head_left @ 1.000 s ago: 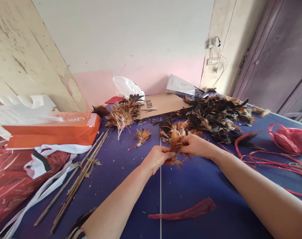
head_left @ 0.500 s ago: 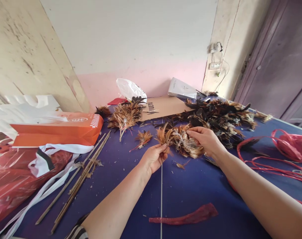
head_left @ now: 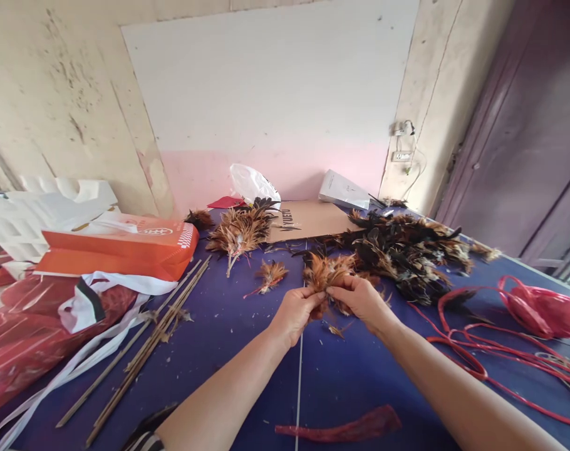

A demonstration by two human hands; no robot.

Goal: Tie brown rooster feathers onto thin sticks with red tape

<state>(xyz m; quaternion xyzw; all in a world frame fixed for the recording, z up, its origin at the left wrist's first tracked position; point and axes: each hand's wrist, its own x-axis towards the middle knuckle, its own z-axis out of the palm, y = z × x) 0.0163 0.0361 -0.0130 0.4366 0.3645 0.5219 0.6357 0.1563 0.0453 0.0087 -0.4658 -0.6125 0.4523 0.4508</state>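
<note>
Holding a tuft of brown feathers (head_left: 320, 270) in left hand (head_left: 295, 311), thumb against fingers in a narrow pinch at the tuft's lower end, over the middle of the blue table (head_left: 238, 382), by its white line (head_left: 299, 382). Meeting the same tuft with right hand (head_left: 362, 299), thumb and forefinger bent inward, just beside the left fingertips. Cannot tell, for the right, between a firm hold and a mere touch; fingertips partly lost among feathers.

Below the right hand: a loose feather scrap (head_left: 336, 330) on the table. Left of the hands: a small tied tuft (head_left: 270, 274) with a pink tail; farther back, a larger feather bundle (head_left: 239, 235) on a pale stalk, next to a flat cardboard piece (head_left: 316, 220). Behind and to the right: a big pile of dark feathers (head_left: 402, 250).

Far right: a ball of red string (head_left: 545, 308), with loose strands trailing over the table. Near edge: a red plastic strip (head_left: 348, 427), lying flat. Left side: thin sticks (head_left: 156, 341), roughly parallel, near an orange bag (head_left: 109, 258) and a red plastic bag (head_left: 31, 326) with white straps (head_left: 90, 358) close by.
</note>
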